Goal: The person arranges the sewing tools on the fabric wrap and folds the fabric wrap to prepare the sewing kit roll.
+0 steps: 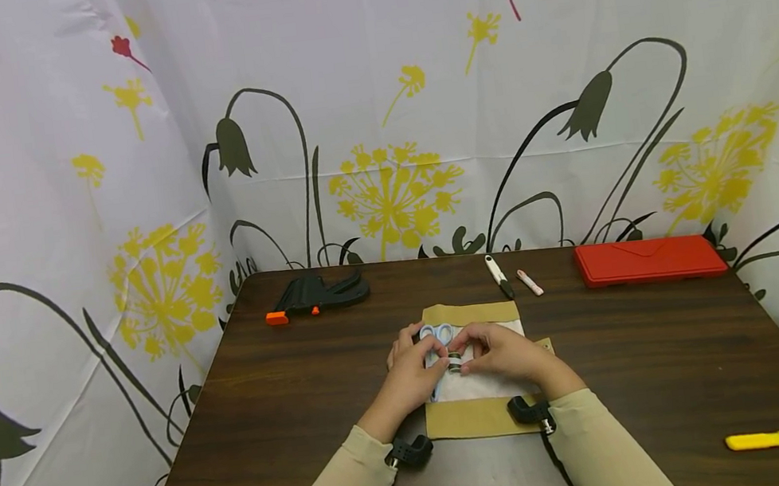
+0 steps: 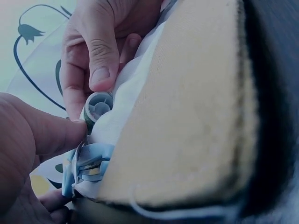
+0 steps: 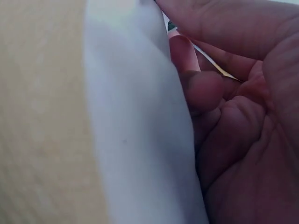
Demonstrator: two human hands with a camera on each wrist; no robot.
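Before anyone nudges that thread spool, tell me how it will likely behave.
The thread spool would probably roll if pushed, its rim being round. It looks light for its size, given the hollow, spoked end. The rumpled white fabric beside it might slow it.

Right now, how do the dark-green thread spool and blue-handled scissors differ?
The dark-green thread spool is a short cylinder; the blue-handled scissors are longer, with two looped handles. The spool sits between the left hand and right hand; the scissors lie beside it. Both are over white fabric.
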